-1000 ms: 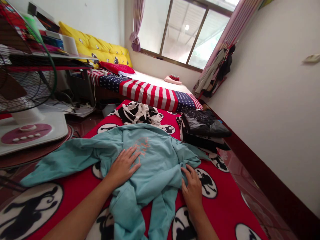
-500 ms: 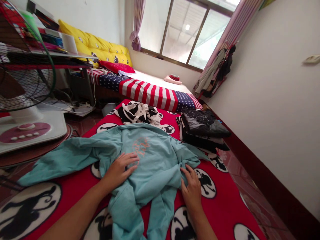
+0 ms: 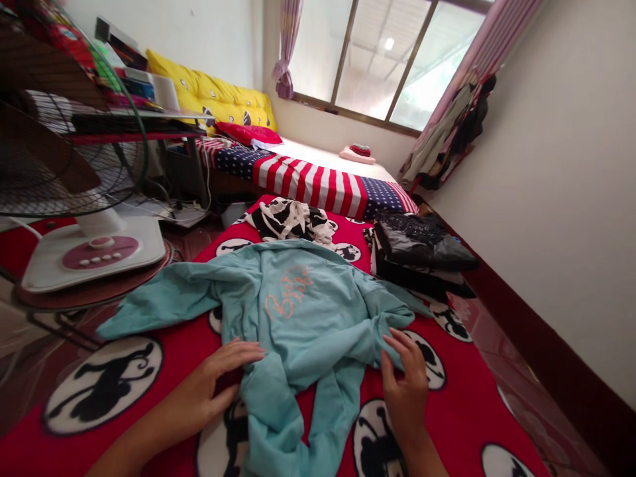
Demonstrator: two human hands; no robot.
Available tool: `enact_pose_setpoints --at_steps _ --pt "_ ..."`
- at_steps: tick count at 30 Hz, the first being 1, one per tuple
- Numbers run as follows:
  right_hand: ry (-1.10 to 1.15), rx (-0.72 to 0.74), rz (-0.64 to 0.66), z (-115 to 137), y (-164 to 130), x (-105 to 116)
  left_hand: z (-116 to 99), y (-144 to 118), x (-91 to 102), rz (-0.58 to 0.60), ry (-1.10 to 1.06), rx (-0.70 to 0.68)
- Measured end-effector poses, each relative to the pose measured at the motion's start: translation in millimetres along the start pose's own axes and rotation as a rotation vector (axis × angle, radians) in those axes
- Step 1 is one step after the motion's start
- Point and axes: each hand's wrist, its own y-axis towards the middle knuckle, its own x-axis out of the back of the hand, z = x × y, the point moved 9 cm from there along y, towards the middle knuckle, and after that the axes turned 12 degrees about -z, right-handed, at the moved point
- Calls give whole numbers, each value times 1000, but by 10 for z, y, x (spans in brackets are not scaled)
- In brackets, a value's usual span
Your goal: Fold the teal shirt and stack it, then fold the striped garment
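A teal long-sleeved sweatshirt (image 3: 318,311) with orange lettering lies spread on a red blanket (image 3: 437,430) printed with black figures in white ovals. One of its sleeves stretches out to the left. Teal cloth, perhaps trouser legs, extends from its lower part toward me. My left hand (image 3: 221,374) is at the garment's lower left edge, fingers stretched out and touching the cloth. On the right side, my right hand (image 3: 406,371) has its fingers apart, the tips at the edge of the teal cloth. Neither hand grips anything.
Beyond the sweatshirt lies a crumpled black-and-white cloth (image 3: 293,220). A stack of folded dark clothes (image 3: 422,248) sits at the right edge. A fan (image 3: 94,248) stands on a stool at left. Behind is a bed with a flag-patterned cover (image 3: 308,182).
My left hand has drawn back from the sweatshirt's front to its lower left edge, uncovering more lettering. My right hand stays near the right edge. The whole view has shifted slightly.
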Motion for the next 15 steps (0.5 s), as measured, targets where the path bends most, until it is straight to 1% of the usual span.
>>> enact_pose_setpoints --at_steps 2,4,6,7,9,10,12,14,15 --pt "124 -45 133 187 -97 -39 -108 -44 7 24 47 7" --pt "212 -126 356 357 -259 -158 -276 -71 -5 43 91 -20" --pt "237 -181 614 520 -450 -284 -491 -92 -56 71 150 -95" --pt "234 -186 735 594 -536 -330 -602 -105 -99 89 182 -145" --pt "206 -145 926 707 -652 -372 -794 -135 -204 134 225 -237" --pt "186 -113 995 739 -685 -376 -867 -151 -262 159 231 -273" --pt "135 -54 1091 747 -727 -371 -951 -178 -363 200 217 -319" --pt "73 -19 1158 707 -772 -371 -975 -193 -414 213 160 -339" --pt "48 -13 1186 685 -798 -375 -959 -182 -400 195 110 -327"
